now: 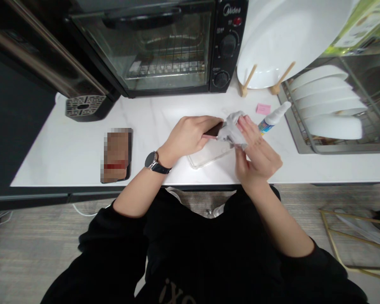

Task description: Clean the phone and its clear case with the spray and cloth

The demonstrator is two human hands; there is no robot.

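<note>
My left hand (191, 133), with a black-strapped watch on its wrist, is closed round one end of a dark phone (214, 130) with a pinkish edge. My right hand (256, 154) presses a crumpled grey-white cloth or tissue (234, 130) against the phone's other end, thumb below and fingers on top. Beneath the two hands a clear phone case (205, 159) lies on the white counter, partly covered by them. Just beyond my right fingers lies a white bottle (274, 117) with a pointed nozzle and a blue label. A small pink paper (263, 109) is near it.
Another phone (116, 155), partly pixelated, lies on the left of the counter (66, 147). A toaster oven (164, 50) and a black machine with a drip tray (85, 105) stand behind. A large white plate (281, 38) and racked bowls (332, 101) are at right.
</note>
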